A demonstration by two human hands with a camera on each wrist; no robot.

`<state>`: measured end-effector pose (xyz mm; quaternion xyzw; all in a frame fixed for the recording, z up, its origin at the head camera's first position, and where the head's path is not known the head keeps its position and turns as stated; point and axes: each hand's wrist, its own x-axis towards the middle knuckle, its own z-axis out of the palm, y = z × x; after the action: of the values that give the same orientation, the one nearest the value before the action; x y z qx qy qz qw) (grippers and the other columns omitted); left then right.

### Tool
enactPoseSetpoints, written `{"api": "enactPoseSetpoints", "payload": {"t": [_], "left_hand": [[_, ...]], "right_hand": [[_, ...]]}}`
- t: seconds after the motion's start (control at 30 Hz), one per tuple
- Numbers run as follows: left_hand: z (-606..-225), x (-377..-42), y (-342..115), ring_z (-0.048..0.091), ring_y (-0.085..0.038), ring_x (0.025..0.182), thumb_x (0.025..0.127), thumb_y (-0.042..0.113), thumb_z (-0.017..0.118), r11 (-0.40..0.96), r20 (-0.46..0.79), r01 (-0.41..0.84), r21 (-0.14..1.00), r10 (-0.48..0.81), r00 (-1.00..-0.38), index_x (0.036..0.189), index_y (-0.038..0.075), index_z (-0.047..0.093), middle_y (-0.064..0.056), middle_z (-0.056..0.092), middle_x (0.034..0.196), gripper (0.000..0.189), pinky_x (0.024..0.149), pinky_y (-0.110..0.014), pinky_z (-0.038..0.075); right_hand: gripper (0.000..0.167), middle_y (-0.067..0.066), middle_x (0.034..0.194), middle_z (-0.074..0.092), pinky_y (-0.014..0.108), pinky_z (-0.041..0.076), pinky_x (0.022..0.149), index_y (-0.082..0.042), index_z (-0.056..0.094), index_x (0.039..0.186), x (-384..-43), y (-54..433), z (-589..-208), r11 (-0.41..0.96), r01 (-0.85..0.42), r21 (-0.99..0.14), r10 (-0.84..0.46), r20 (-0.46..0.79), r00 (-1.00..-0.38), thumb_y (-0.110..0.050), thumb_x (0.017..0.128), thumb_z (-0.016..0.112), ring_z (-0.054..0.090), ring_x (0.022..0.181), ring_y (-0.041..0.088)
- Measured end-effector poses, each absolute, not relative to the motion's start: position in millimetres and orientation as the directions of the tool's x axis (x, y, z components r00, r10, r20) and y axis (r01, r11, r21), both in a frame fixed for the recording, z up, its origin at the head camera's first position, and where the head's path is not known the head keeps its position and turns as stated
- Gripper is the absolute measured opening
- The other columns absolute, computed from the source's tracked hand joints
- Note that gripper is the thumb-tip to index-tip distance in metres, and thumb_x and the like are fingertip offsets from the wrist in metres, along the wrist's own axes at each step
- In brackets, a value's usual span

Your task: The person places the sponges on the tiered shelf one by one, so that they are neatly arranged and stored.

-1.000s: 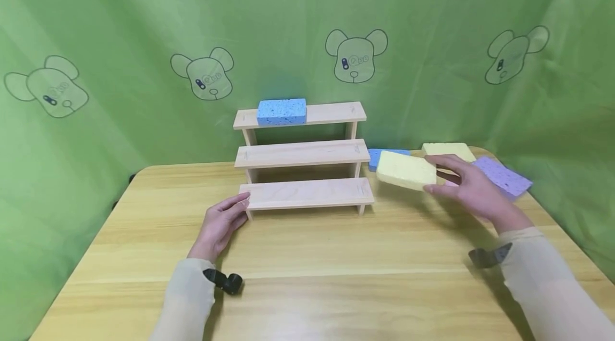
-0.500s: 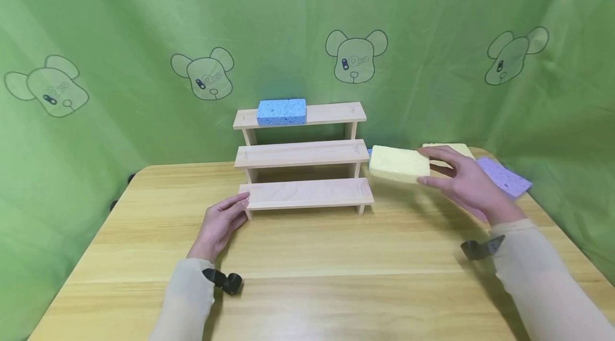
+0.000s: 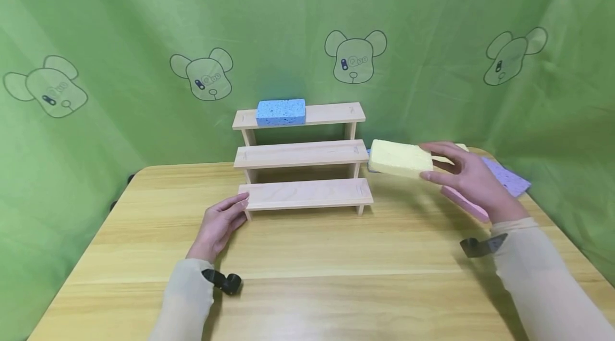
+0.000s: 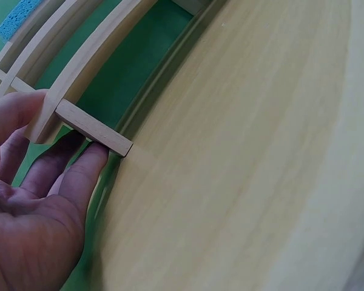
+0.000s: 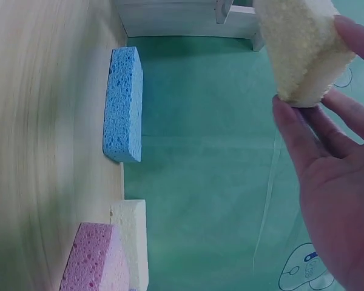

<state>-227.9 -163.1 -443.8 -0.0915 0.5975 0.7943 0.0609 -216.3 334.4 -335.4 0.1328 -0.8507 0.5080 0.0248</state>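
Note:
A three-tier wooden step shelf point(image 3: 307, 194) stands on the table. My left hand point(image 3: 217, 230) grips the left end of its lowest step; in the left wrist view the thumb lies over the board's end and the fingers reach below, beside the leg point(image 4: 94, 127). On the top step, left of its middle, lies a blue sponge point(image 3: 281, 112). Raised off the table, a pale yellow sponge point(image 3: 400, 158) is pinched by its right end between thumb and fingers of my right hand point(image 3: 468, 183). Its free left end comes close to the middle step's right end in the head view.
Right of the shelf, a second blue sponge point(image 5: 122, 103) lies at the table's back edge, partly hidden in the head view. Around my right hand lie a pink sponge point(image 3: 465, 203), a purple sponge point(image 3: 510, 176) and another yellow sponge point(image 5: 134, 242). A green curtain point(image 3: 288, 5) hangs behind.
My right hand has carried the yellow sponge a little left and upward, close beside the shelf. My left hand and the shelf have stayed where they were.

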Motion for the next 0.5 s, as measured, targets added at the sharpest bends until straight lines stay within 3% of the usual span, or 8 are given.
{"api": "enactPoseSetpoints", "payload": {"t": [0.3, 0.5], "left_hand": [[-443, -227, -163, 0.063, -0.02, 0.108, 0.092, 0.004, 0.068, -0.288, -0.211, -0.2, 0.936, -0.005, -0.978, 0.13, -0.005, 0.059, -0.017, 0.051, 0.14, 0.04, 0.097, -0.034, 0.051], [-443, -227, -163, 0.063, -0.02, 0.108, 0.092, 0.003, 0.067, -0.29, -0.212, -0.202, 0.936, -0.004, -0.977, 0.131, -0.006, 0.058, -0.017, 0.051, 0.14, 0.041, 0.097, -0.035, 0.05]], "right_hand": [[0.057, 0.005, 0.14, 0.043, 0.017, 0.047, 0.095, -0.007, 0.051, 0.142, -221, 328, -332, 0.436, -0.33, -0.837, -0.192, 0.272, -0.943, -0.012, 0.09, 0.073, 0.051, 0.123, 0.018], [0.055, 0.006, 0.138, 0.045, 0.018, 0.046, 0.097, -0.004, 0.052, 0.14, -226, 321, -325, 0.42, -0.371, -0.828, -0.204, 0.313, -0.928, -0.009, 0.089, 0.073, 0.052, 0.122, 0.019]]}}
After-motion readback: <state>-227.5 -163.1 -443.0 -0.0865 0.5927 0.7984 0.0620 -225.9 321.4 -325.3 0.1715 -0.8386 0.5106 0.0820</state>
